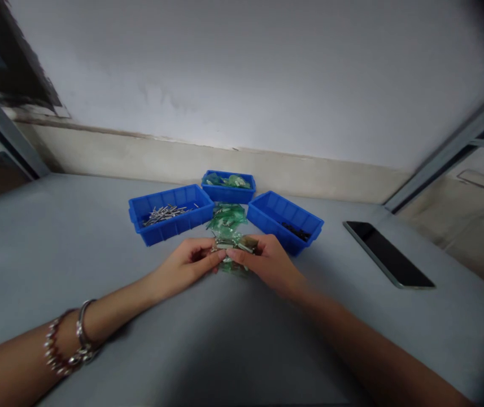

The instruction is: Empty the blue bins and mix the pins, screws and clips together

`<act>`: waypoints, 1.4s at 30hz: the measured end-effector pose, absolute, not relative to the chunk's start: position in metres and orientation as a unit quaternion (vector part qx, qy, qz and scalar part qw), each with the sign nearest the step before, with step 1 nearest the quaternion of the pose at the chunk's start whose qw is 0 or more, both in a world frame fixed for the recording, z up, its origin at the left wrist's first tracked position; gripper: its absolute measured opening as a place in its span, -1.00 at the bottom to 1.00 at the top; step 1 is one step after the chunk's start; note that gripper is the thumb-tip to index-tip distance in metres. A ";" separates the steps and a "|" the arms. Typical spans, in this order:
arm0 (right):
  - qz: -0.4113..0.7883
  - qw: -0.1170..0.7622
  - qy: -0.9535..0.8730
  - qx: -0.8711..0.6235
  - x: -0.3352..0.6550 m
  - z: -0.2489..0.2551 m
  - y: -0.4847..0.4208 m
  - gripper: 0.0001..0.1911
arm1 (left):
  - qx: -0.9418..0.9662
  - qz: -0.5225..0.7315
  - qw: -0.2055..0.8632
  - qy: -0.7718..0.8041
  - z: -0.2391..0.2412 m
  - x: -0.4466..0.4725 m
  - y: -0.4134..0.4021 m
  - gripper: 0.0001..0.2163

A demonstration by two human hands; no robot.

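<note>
My left hand (188,261) and my right hand (273,263) meet at the middle of the table, thumbs almost touching. Between them they pinch a small green see-through plastic bag (234,268), with shiny slim pieces showing at its upper part. Fingers cover much of it, so its contents are hard to make out. Just beyond lies a pile of green plastic bags (228,217), some holding thin metal pieces. A bracelet (84,328) and a beaded band circle my left wrist.
Three blue bins surround the pile. The left bin (178,226) holds thin metal pins (164,214), the back bin (230,195) green bags (229,181), the right bin (267,223) small black parts (296,230). A phone (388,254) lies at right. A wall (242,85) closes off the back.
</note>
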State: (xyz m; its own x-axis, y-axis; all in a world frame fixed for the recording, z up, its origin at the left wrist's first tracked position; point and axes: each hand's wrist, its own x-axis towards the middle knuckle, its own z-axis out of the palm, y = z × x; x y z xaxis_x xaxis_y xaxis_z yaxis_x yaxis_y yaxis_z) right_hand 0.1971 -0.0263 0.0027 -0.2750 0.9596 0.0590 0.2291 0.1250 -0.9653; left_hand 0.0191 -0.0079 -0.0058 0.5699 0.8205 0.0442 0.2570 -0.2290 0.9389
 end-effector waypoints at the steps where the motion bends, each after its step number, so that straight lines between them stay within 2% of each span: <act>1: 0.471 0.386 -0.643 -0.464 0.197 0.002 -0.026 -0.78 | 0.733 0.276 0.499 0.371 -0.006 0.019 -0.008 -0.68; 6: 0.485 0.437 -0.605 -0.455 0.201 0.000 -0.021 -0.72 | 0.743 0.251 0.509 0.354 -0.006 0.019 -0.007 -0.69; 10: 0.521 0.489 -0.530 -0.456 0.208 0.012 -0.011 -0.76 | 0.757 0.206 0.518 0.341 -0.004 0.019 -0.008 -0.68; 12: 0.486 0.486 -0.559 -0.464 0.208 0.024 -0.004 -0.80 | 0.765 0.194 0.514 0.336 -0.003 0.018 -0.009 -0.68; 14: 0.378 0.468 -0.640 -0.478 0.204 0.036 0.008 -0.83 | 0.773 0.191 0.507 0.331 -0.003 0.018 -0.009 -0.68; 17: 0.084 0.404 -0.766 -0.492 0.193 0.050 0.035 -0.83 | 0.782 0.183 0.495 0.331 -0.003 0.018 -0.009 -0.67; 19: -0.062 0.359 -0.780 -0.510 0.184 0.053 0.056 -0.77 | 0.788 0.176 0.487 0.333 -0.003 0.018 -0.009 -0.66; 23: -0.217 0.262 -0.757 -0.559 0.170 0.051 0.091 -0.69 | 0.805 0.158 0.465 0.331 -0.003 0.018 -0.010 -0.66; 26: -0.238 0.220 -0.731 -0.601 0.161 0.046 0.104 -0.66 | 0.812 0.146 0.455 0.334 -0.003 0.018 -0.009 -0.67; 30: -0.200 0.175 -0.723 -0.638 0.154 0.036 0.111 -0.64 | 0.814 0.147 0.453 0.332 -0.004 0.017 -0.009 -0.68; 42: -0.173 0.159 -0.732 -0.639 0.157 0.030 0.098 -0.71 | 0.814 0.154 0.453 0.329 -0.006 0.018 -0.009 -0.69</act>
State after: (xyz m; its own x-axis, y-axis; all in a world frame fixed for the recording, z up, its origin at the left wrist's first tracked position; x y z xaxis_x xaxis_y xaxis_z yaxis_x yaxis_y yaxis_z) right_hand 0.1568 0.0982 0.0297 -0.1329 0.8812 0.4538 0.9911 0.1232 0.0510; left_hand 0.0177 -0.0088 -0.0061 0.7364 0.6749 -0.0464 0.3959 -0.3743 0.8386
